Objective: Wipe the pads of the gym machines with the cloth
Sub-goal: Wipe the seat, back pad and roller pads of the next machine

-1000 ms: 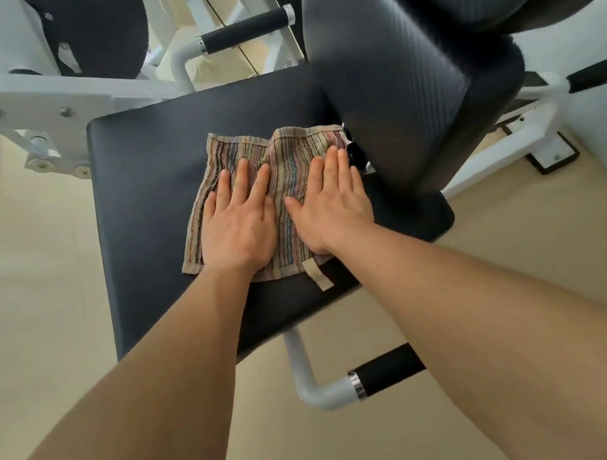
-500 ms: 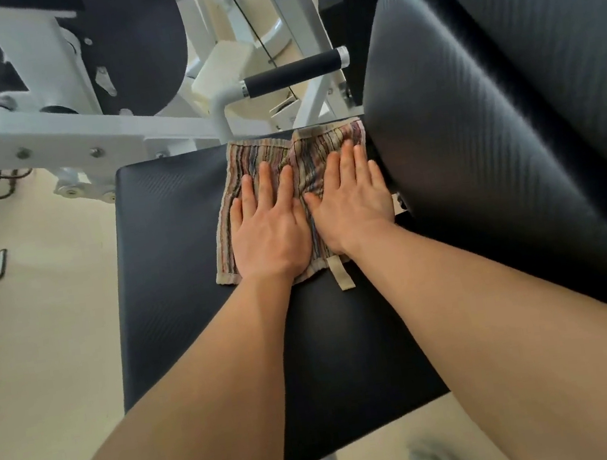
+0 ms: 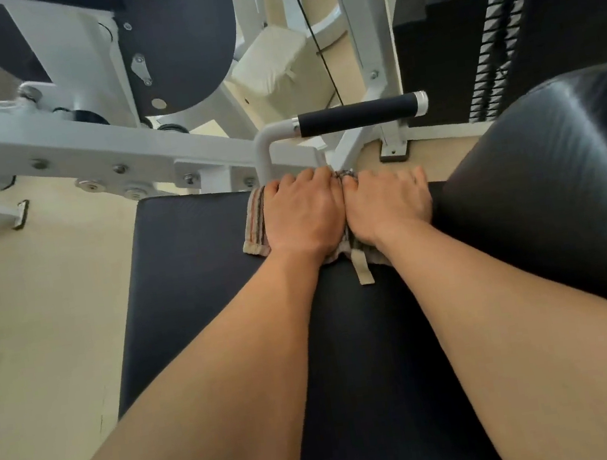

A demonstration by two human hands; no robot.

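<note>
hands, left point(image 3: 302, 216) and right point(image 3: 388, 204), fingers curled, press striped cloth point(image 3: 254, 223) onto seat pad point(image 3: 190, 265).

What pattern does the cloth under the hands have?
Thin multicoloured stripes on the cloth, with a plain beige tag; seen in the head view.

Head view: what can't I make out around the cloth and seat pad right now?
- Cloth: mostly under the left hand and right hand; its far edge is hidden.
- Seat pad: near part covered by the forearms, cut off by the bottom edge.
- Back pad: cut off by the right edge.
</note>
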